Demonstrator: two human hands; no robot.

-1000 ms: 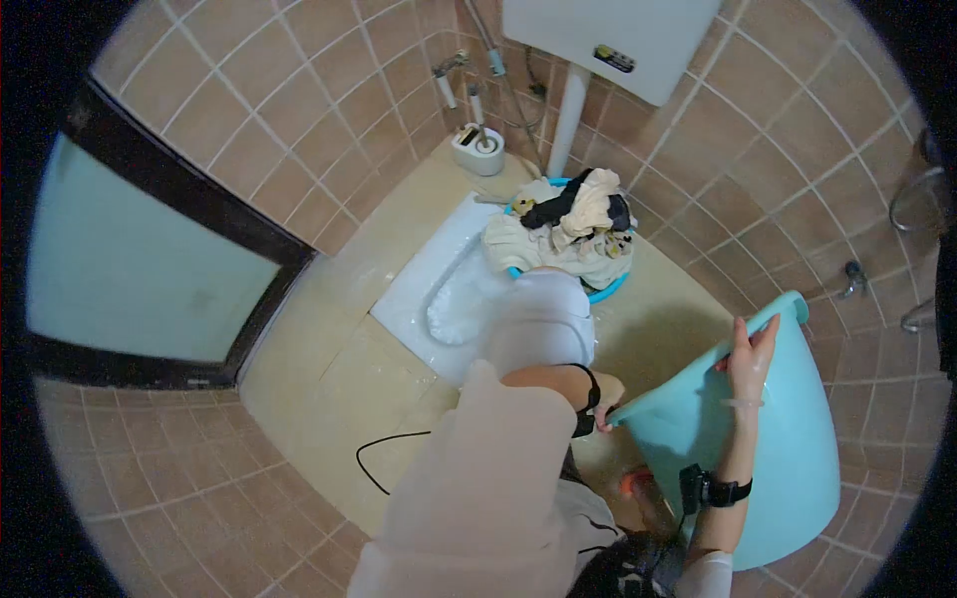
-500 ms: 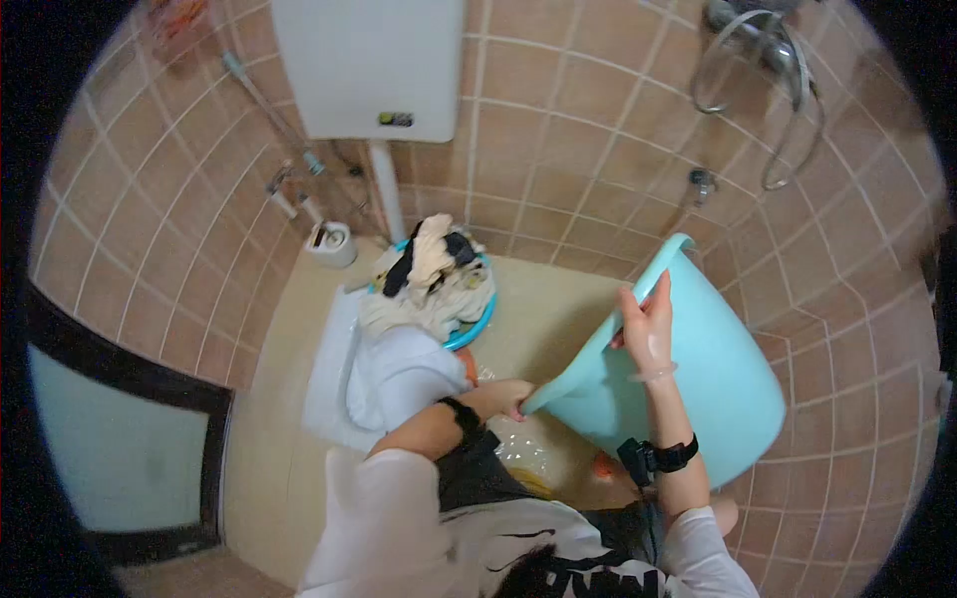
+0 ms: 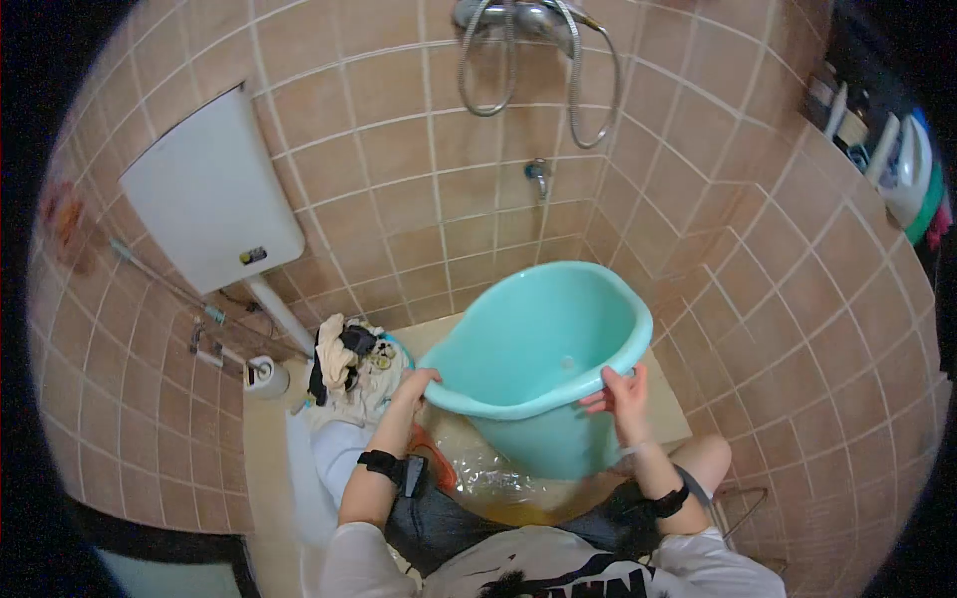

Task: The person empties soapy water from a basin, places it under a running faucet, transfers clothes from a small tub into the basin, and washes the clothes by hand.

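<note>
A large turquoise plastic bath tub (image 3: 528,339) stands in front of me on the wet floor, its mouth facing up and a small round spot showing inside. My left hand (image 3: 417,383) is closed on the rim at the tub's left end. At the near right side, my right hand (image 3: 626,401) grips the rim with the thumb on top and the fingers against the outer wall. Left of the tub, a pile of clothes (image 3: 349,364) heaps over a blue basin (image 3: 401,352), whose rim shows only in part.
A white squat toilet (image 3: 302,448) lies at the left, with a white brush holder (image 3: 266,378) behind it. A white cistern (image 3: 214,194) hangs on the tiled wall. Above the tub are a tap (image 3: 538,177) and shower hose (image 3: 576,90). Bottles (image 3: 907,169) stand on the right ledge.
The tub has gone from tipped on its side to upright, with its mouth now facing up. Both hands stay on its rim. My view has turned to the right.
</note>
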